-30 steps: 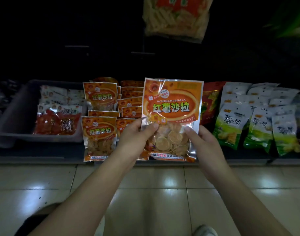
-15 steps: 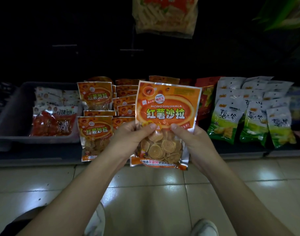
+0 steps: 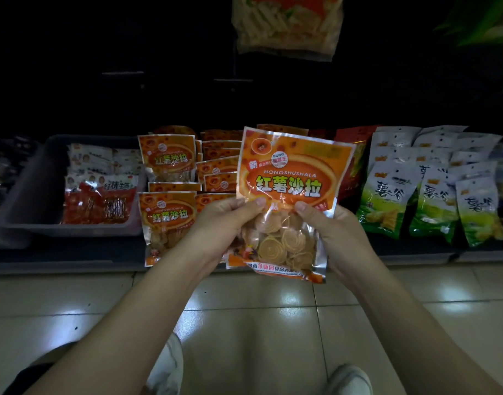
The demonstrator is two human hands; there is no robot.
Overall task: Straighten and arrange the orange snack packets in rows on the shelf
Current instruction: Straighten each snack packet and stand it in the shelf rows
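Head view: two bare forearms reach toward a low, dim shelf (image 3: 73, 258) that runs left to right beyond a glossy tiled floor (image 3: 259, 323).
Task item: one orange snack packet (image 3: 290, 178) is held upright in the air, near the shelf's front edge. Its top tips slightly right and its printed face is toward the camera. Spiral snacks show through the clear lower window.
Left grasp: the left hand (image 3: 216, 226) grips the packet's left edge at mid-height. The thumb presses on the front and the fingers are curled behind, out of sight.
Right grasp: the right hand (image 3: 338, 238) grips the right edge at about the same height, thumb on the front and fingers wrapped behind. The two thumb tips are near each other but apart.
Shelved stock: a front orange packet (image 3: 167, 215) lies at the shelf's near edge, left of the held one. A back orange packet (image 3: 167, 158) lies farther in. An overlapping orange pile (image 3: 219, 163) sits between these and the held packet, partly hidden by it.
Far left: a grey tray (image 3: 30, 195) holds red and white packets (image 3: 102, 203).
Right: green-and-white packets (image 3: 433, 201) lie in overlapping rows, and a red packet (image 3: 350, 155) shows just beside the held packet's right edge.
Above: a clear bag of pale sticks (image 3: 287, 21) hangs at the top.
Near edge: two pale shoes (image 3: 350, 380) rest on the floor.
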